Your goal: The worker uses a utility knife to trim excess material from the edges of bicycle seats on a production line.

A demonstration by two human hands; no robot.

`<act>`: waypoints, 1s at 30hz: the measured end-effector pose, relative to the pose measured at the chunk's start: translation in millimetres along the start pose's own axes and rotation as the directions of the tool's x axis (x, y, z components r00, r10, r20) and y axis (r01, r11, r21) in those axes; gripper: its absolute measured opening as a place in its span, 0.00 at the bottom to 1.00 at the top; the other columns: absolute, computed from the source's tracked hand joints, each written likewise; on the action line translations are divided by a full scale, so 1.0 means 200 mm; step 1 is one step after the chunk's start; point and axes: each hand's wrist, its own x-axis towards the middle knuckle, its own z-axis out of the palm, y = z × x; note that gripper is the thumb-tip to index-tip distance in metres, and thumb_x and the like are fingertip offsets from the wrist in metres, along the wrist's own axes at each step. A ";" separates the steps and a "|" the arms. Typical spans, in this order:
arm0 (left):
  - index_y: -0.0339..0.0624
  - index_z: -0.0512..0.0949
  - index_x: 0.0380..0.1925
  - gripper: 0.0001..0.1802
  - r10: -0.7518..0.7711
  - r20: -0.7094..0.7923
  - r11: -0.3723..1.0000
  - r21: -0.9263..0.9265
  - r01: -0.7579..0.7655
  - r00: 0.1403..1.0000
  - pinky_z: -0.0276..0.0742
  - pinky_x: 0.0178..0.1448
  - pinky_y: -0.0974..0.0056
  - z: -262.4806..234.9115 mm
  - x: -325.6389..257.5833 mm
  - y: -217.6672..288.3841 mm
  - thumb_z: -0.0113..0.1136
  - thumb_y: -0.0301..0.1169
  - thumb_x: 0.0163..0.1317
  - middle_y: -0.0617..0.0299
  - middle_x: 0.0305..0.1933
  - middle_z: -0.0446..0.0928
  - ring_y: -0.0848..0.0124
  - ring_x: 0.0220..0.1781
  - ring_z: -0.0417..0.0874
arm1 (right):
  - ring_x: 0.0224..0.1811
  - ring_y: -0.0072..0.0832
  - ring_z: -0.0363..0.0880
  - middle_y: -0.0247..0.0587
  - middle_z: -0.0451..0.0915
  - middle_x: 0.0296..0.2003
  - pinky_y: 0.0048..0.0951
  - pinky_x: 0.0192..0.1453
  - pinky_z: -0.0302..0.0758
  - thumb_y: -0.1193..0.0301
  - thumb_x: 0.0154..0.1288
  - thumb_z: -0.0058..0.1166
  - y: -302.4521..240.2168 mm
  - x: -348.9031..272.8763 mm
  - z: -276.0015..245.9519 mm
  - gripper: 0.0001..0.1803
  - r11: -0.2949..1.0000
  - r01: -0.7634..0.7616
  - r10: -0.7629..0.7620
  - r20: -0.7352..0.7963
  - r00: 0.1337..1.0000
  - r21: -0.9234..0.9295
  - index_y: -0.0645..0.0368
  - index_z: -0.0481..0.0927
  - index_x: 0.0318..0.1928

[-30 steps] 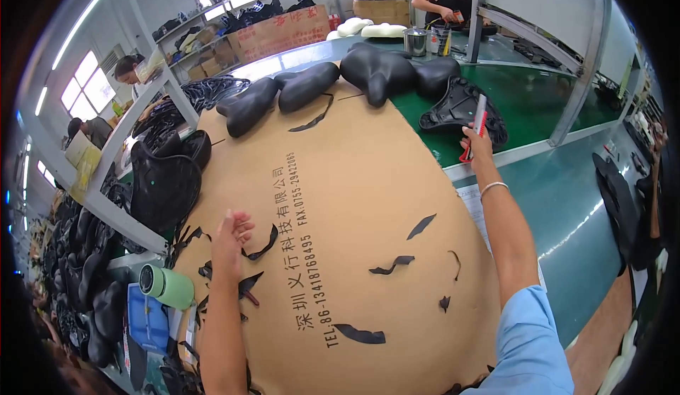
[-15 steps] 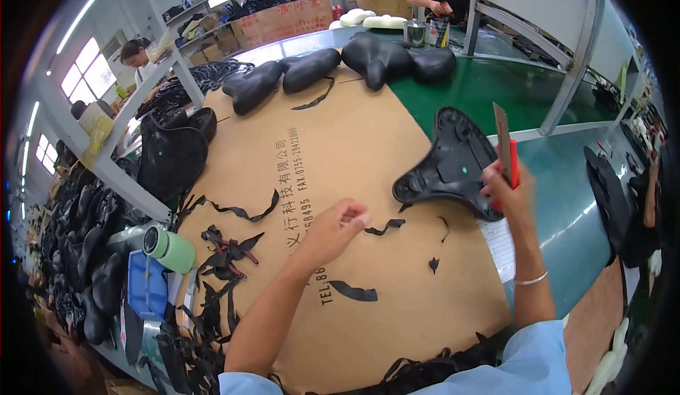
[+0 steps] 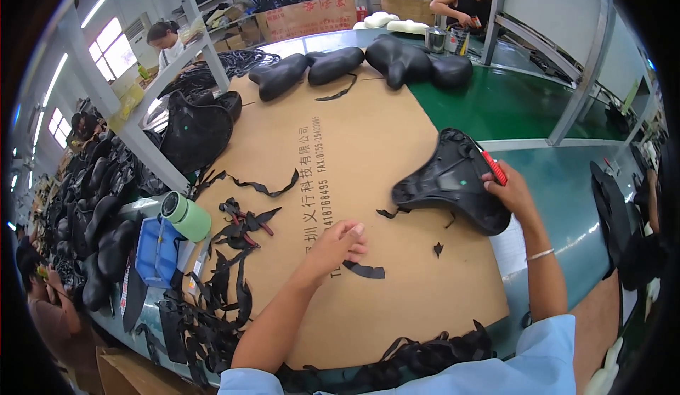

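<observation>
My right hand [image 3: 511, 191] grips the edge of an upturned black bicycle saddle [image 3: 446, 181] together with a red-handled knife [image 3: 491, 164]. The saddle rests on a brown cardboard sheet [image 3: 340, 154] that covers the bench. My left hand [image 3: 334, 245] hovers low over the cardboard with fingers loosely curled, just above a black trimmed strip [image 3: 365, 270]. It holds nothing that I can see.
Black offcut strips [image 3: 234, 253] pile up at the left and front edges. A green cup [image 3: 185, 216] and a blue tray [image 3: 157, 250] sit at the left. Finished saddles [image 3: 333, 65] lie at the far end. Other people work at the back and left. A metal post [image 3: 588, 90] stands to the right.
My right hand has pulled the saddle from the far right of the bench onto the cardboard. My left hand has moved from the left side toward the centre, near the strip.
</observation>
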 end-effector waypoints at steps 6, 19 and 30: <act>0.30 0.64 0.56 0.36 -0.111 0.141 0.933 -0.325 0.152 0.984 0.77 0.51 0.64 0.25 0.01 0.02 0.56 0.52 0.63 0.46 0.49 0.74 0.65 0.49 0.78 | 0.31 0.21 0.78 0.37 0.81 0.28 0.24 0.39 0.73 0.67 0.57 0.60 -0.43 -0.44 0.22 0.16 0.967 -0.064 0.021 0.176 0.984 0.247 0.62 0.77 0.44; 0.33 0.73 0.50 0.21 -0.182 -0.216 0.982 0.007 0.188 0.959 0.75 0.46 0.69 -0.33 -0.76 -0.04 0.61 0.32 0.58 0.60 0.43 0.77 0.75 0.41 0.79 | 0.24 0.15 0.73 0.33 0.76 0.30 0.17 0.26 0.71 0.71 0.62 0.57 -0.65 -0.69 0.38 0.19 0.689 -0.515 0.238 0.512 0.825 0.510 0.64 0.70 0.51; 0.39 0.77 0.27 0.10 0.514 -0.414 0.606 0.795 0.024 0.752 0.66 0.38 0.58 0.36 -0.65 -0.03 0.64 0.35 0.56 0.60 0.25 0.72 0.63 0.30 0.74 | 0.35 0.18 0.77 0.42 0.78 0.43 0.22 0.36 0.76 0.69 0.67 0.52 -0.70 -0.82 0.50 0.22 0.659 -0.498 0.124 0.573 0.810 0.563 0.63 0.65 0.57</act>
